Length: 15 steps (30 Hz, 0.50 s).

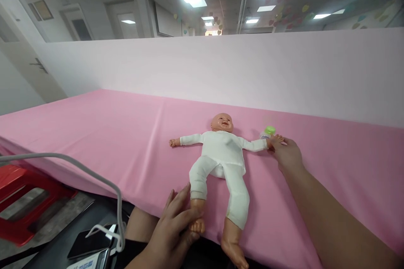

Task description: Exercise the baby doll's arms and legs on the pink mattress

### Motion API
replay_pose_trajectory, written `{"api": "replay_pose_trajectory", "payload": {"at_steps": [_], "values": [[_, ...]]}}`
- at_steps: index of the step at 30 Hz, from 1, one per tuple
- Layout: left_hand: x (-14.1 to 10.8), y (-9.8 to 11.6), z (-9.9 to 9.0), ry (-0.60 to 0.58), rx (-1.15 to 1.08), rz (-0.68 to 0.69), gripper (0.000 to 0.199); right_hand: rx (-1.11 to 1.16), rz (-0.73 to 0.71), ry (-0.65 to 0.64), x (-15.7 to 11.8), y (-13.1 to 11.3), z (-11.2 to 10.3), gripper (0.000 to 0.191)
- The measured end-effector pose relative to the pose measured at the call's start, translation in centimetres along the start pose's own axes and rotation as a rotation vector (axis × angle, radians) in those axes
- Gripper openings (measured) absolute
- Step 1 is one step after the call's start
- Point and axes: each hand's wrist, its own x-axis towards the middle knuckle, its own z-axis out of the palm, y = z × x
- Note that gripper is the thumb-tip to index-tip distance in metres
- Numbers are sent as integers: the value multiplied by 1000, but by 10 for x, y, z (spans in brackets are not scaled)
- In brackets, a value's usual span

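Note:
A baby doll (223,149) in a white cloth suit lies face up on the pink sheet (132,134), arms spread and legs toward me. At the lower middle, my left hand (173,227) is closed around the doll's foot on the left side of the view, thumb below it and fingers along the ankle. My right hand (288,153) pinches the doll's hand on the right side. Just behind that hand sits a small clear container with a green lid (270,130), partly hidden.
A white wall (221,71) with glass above runs behind the table. At the lower left are a red stool (19,201), a black phone (90,243), another device (90,261) and a white cable (94,173) arching over the sheet's edge.

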Motion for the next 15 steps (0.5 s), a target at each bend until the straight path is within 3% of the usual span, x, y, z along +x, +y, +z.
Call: {"api": "replay_pose_trajectory", "payload": {"at_steps": [2, 4, 9, 12, 15], "values": [[5, 5, -5, -2, -80, -58, 37, 3, -92, 34, -17, -17, 7, 52], [14, 10, -12, -34, -177, -124, 37, -20, -319, 29, -38, -33, 17, 58], [59, 23, -29, -159, -393, -137, 35, -211, -698, -236, -85, -48, 50, 39], [85, 27, -31, -162, -469, -98, 30, -366, -941, -403, -97, -44, 60, 29], [103, 27, -29, -158, -499, -43, 25, -431, -1046, -513, -98, -39, 63, 29]]}}
